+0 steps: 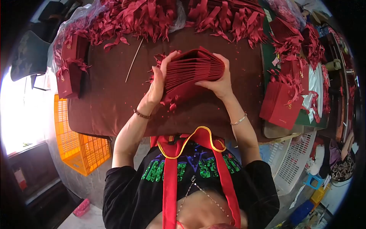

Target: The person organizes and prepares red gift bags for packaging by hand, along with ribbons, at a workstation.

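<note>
Red cards [192, 70] sat clasped between left hand [155, 86] and right hand [219, 82]; fanned so loosely, some could slip out.

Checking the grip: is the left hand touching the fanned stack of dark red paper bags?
Touching. The head view shows the left hand pressed against the left end of the dark red stack, fingertips over its top.
</note>
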